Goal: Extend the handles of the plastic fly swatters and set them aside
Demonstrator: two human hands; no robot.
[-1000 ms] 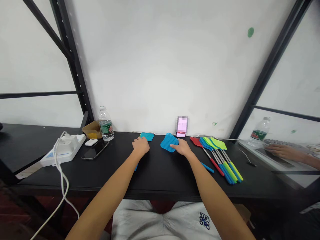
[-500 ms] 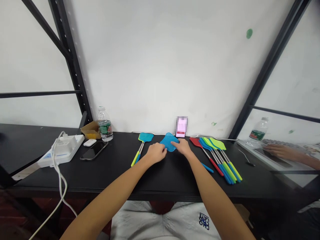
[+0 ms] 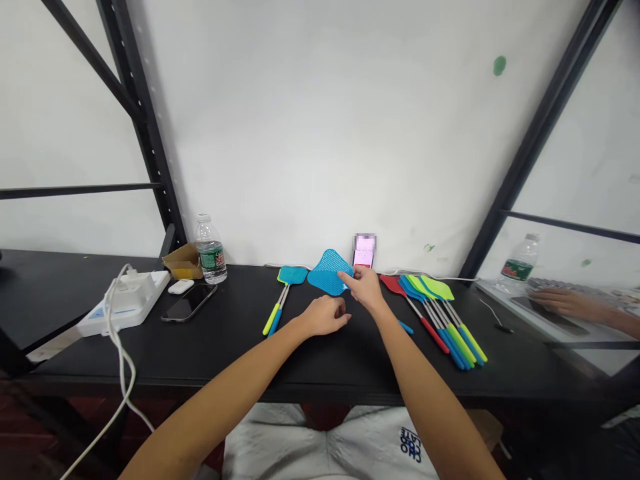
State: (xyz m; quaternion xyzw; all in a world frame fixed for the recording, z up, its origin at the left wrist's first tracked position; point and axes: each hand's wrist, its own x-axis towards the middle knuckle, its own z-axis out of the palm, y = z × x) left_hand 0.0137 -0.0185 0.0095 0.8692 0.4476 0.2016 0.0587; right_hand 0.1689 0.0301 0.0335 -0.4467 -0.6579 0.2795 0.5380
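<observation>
A blue fly swatter [image 3: 327, 272] is pinched in my right hand [image 3: 364, 288] near the neck of its mesh head. The head is raised and tilted above the table. Behind my right forearm most of its shaft is hidden; the blue handle end shows to the right. Just below the head, my left hand [image 3: 325, 315] hovers apart from it, fingers loosely bent with a gap between them and nothing visible in them. To the left lie a blue swatter [image 3: 293, 274] and a yellow-green one [image 3: 271, 319]. On the right are a red swatter [image 3: 434, 335] and several blue and yellow-green swatters [image 3: 457, 340].
A phone [image 3: 363, 253] leans on the wall behind the swatter. At left stand a water bottle [image 3: 211, 250], a cardboard box [image 3: 183, 261], a white earphone case [image 3: 181, 287], a black phone [image 3: 189, 303] and a power strip [image 3: 125, 303]. Another person's hand [image 3: 560, 303] shows at right.
My left hand has let go of the blue swatter's head and moved down and right. The swatter's head has risen and turned left in my right hand, and its handle end has shifted left.
</observation>
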